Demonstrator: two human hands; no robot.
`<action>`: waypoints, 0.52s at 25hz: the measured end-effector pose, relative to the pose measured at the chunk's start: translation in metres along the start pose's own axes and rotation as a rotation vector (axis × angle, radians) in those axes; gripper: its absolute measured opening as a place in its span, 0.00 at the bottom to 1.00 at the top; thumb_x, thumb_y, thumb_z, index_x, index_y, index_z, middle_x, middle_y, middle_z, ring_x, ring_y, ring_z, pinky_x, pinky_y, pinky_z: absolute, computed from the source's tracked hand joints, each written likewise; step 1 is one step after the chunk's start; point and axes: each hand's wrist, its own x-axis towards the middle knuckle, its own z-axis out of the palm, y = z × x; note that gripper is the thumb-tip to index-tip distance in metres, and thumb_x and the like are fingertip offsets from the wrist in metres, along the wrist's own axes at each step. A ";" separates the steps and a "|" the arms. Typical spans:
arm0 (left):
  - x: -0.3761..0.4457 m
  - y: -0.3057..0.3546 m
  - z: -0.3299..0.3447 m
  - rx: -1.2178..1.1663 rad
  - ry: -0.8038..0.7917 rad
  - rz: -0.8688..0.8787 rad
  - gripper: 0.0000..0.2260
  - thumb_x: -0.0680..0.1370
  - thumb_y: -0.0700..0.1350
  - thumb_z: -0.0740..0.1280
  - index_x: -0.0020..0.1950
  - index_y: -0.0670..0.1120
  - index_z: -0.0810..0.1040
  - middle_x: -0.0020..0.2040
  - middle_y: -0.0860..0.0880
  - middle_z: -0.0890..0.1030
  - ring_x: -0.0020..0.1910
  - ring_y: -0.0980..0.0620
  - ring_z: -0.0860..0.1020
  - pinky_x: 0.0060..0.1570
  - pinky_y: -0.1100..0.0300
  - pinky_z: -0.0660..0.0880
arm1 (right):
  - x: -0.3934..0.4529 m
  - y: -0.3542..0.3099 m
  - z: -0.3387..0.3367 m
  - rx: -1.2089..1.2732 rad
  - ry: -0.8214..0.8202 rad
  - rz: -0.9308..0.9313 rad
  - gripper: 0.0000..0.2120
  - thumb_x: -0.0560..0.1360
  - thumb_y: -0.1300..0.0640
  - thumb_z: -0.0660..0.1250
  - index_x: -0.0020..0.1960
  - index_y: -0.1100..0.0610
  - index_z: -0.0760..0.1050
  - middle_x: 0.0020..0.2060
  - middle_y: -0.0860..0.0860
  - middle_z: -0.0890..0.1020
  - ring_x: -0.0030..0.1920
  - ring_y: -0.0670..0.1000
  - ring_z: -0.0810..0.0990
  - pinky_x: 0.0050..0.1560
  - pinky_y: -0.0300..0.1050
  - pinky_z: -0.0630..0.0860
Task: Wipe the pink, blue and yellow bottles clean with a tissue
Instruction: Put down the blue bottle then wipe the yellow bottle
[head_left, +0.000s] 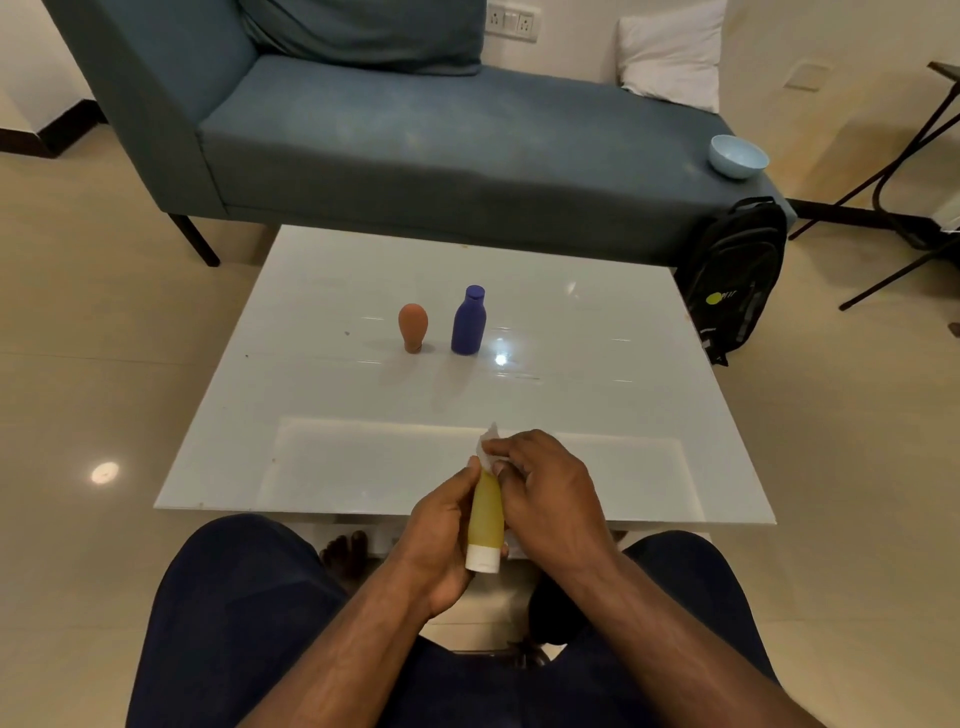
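My left hand (441, 535) holds the yellow bottle (487, 512) over the table's near edge, its white cap (483, 558) pointing toward me. My right hand (545, 488) pinches a white tissue (488, 447) against the bottle's far end. The pink bottle (413, 327) stands cap-down near the middle of the white glossy table (337, 415). Just to its right the blue bottle (469, 321) stands upright.
A blue-grey sofa (415, 150) runs behind the table, with a light blue bowl (737, 156) on its right end and a white pillow (672, 54). A black backpack (737, 275) leans beside the table's far right corner. My knees sit under the near edge.
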 end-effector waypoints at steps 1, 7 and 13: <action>0.001 0.001 0.000 -0.043 -0.018 0.002 0.20 0.81 0.55 0.62 0.65 0.43 0.81 0.56 0.40 0.84 0.53 0.44 0.83 0.51 0.48 0.79 | -0.007 -0.003 0.001 0.001 -0.011 -0.040 0.12 0.76 0.62 0.64 0.55 0.51 0.80 0.49 0.44 0.80 0.50 0.39 0.75 0.54 0.27 0.68; 0.006 -0.003 -0.002 -0.065 -0.003 0.015 0.22 0.75 0.58 0.71 0.62 0.43 0.82 0.54 0.41 0.82 0.51 0.44 0.79 0.45 0.51 0.77 | 0.005 -0.001 -0.002 0.055 0.046 0.011 0.11 0.75 0.63 0.66 0.54 0.53 0.81 0.48 0.45 0.81 0.48 0.41 0.77 0.53 0.35 0.75; 0.005 0.002 -0.003 -0.047 0.019 0.163 0.21 0.74 0.51 0.72 0.64 0.44 0.80 0.57 0.38 0.83 0.49 0.44 0.81 0.46 0.51 0.75 | -0.012 -0.010 0.002 -0.008 -0.015 -0.047 0.11 0.78 0.60 0.63 0.56 0.50 0.80 0.47 0.43 0.77 0.48 0.39 0.75 0.50 0.27 0.69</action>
